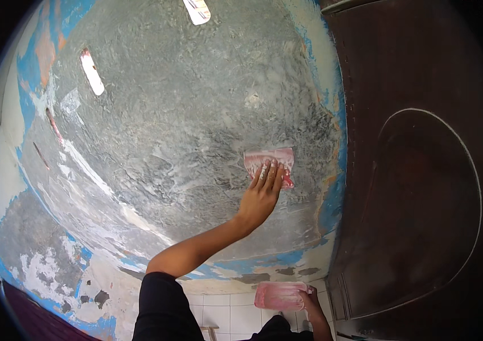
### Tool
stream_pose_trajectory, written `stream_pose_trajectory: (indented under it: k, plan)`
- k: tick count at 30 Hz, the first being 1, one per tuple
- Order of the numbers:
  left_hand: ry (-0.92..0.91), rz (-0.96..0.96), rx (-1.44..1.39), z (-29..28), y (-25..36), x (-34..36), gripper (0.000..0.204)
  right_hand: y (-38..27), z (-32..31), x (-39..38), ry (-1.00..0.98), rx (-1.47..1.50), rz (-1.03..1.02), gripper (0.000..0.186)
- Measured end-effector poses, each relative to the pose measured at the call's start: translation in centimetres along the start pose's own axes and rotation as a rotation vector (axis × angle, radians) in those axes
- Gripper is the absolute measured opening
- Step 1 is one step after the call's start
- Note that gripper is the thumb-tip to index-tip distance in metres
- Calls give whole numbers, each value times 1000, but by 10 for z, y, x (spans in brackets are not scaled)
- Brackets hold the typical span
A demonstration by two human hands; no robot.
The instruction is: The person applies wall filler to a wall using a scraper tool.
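Note:
My left hand [262,199] reaches up to the wall, its fingers pressed on a pink flat putty spreader [253,158] smeared with white paste. The spreader lies against the patchy grey plastered wall [196,113], right of its middle; the thumb is mostly hidden. Low down near my body, my right hand [308,298] grips the right end of a shallow pink tray [259,295]. White residue coats the inside of this tray.
A dark brown door [417,199] stands along the right side. Light slots [92,73] pierce the wall at upper left, with peeling blue paint [335,207] around the grey area. Below are white floor tiles [217,314] and a small wooden piece [210,329].

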State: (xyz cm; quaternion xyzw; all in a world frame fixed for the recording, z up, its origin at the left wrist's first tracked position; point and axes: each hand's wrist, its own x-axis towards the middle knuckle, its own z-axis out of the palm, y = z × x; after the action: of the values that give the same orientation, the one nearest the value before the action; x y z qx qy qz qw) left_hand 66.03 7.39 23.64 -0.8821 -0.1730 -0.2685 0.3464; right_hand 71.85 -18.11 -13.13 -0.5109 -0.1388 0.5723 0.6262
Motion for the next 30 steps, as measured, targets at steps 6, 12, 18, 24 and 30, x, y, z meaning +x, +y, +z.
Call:
stream_pose_trajectory:
  k: [6, 12, 18, 24, 30]
  plan:
    - [204, -347, -933, -48, 4, -39, 41, -38, -4, -12, 106, -29, -197, 52]
    - [-72, -1079, -1895, -59, 53, -82, 22, -66, 1, -11, 291, 86, -485, 64]
    - [-94, -1247, -2005, -41, 112, -130, 27, -97, 18, -35, 325, 82, -589, 62]
    - [-270, -1336, -1785, -49, 161, -164, 25, -92, 20, -43, 393, -85, -658, 56]
    - [-320, -1438, -1814, -36, 181, -172, 23, -78, 37, -45, 385, -102, -655, 62]
